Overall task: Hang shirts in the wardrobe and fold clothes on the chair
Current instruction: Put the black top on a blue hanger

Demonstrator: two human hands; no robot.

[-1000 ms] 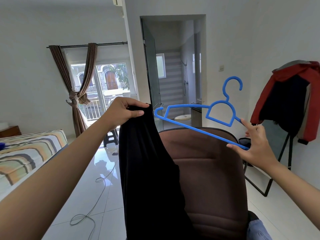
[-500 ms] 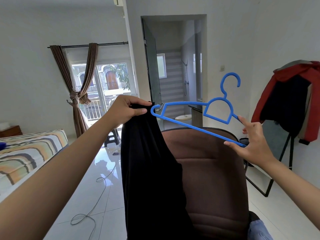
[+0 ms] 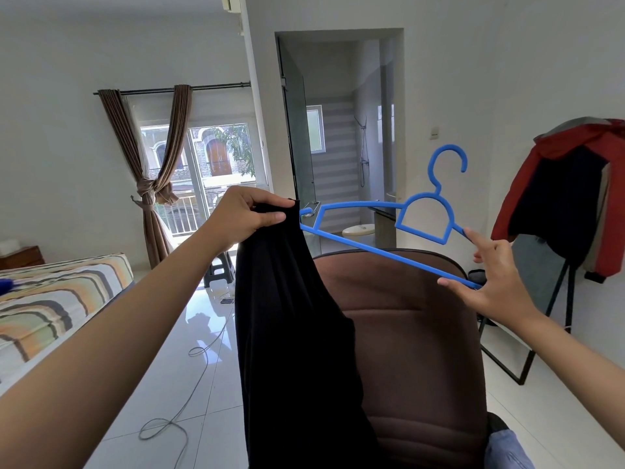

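The left hand (image 3: 245, 216) pinches the top edge of the black shirt (image 3: 294, 326) at about 11 o'clock, fingers clenched on the cloth so it hangs straight down in front of the chair (image 3: 406, 333); this probably keeps an opening reachable for the hanger (image 3: 422, 228). The right hand (image 3: 490, 282) at 3 o'clock grasps the hanger's right end, thumb under the bar and forefinger along the upper arm, hook up, which steers its left tip toward the cloth. Compared with 1 second ago, the hanger has slid left; its tip now touches the shirt's edge beside the left hand, where before a gap showed. A red jacket (image 3: 608, 198) hangs on a rack at 3 o'clock.
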